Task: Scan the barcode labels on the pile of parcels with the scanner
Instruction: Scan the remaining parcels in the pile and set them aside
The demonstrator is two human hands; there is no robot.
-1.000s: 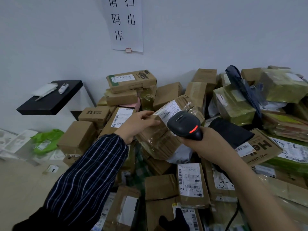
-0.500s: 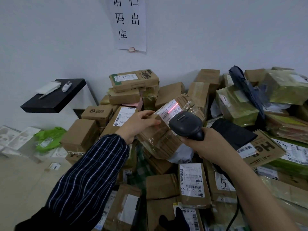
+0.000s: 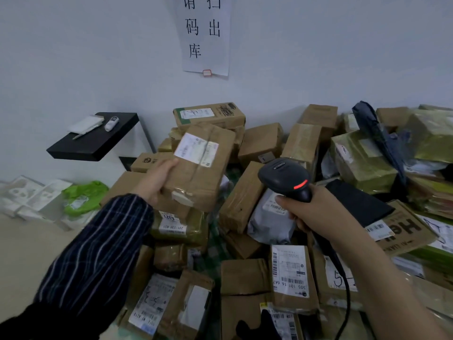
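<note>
My left hand grips the near left edge of a brown cardboard parcel wrapped in clear tape, holding it tilted above the heap so its white barcode label faces up toward me. The dark sleeve with thin pale stripes runs back from that wrist. My right hand is closed around the handle of a black handheld barcode scanner, whose head points away from me and to the left, with a red light glowing on its back. A black cable trails down from the handle along my forearm. The scanner sits to the right of the held parcel, apart from it, and I see no red line on the label.

Below both hands lies the pile of brown boxes and taped packets, many with white labels; green-wrapped parcels lie to the right. A black wall shelf carries white items at left, and a white paper sign with black characters hangs on the wall above.
</note>
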